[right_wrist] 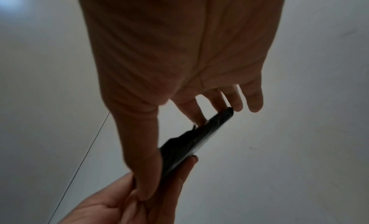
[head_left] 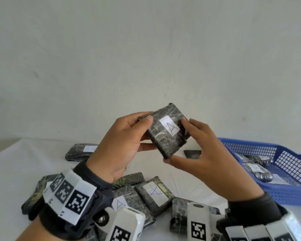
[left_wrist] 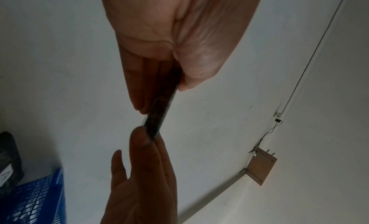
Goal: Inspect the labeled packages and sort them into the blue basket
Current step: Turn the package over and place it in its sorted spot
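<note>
One blue basket [head_left: 285, 192]. One package [head_left: 167, 131] raised in two hands: left hand [head_left: 122, 145], right hand [head_left: 208, 160]. At least three packages inside the basket, overlapping, exact count unclear. About nine packages on the tabletop [head_left: 16, 171], several partly hidden by the wrists. Three "A" labels readable.

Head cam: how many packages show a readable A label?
3. The held package; a second package on the table below it; a third package left of that, partly hidden. More may be hidden.
</note>
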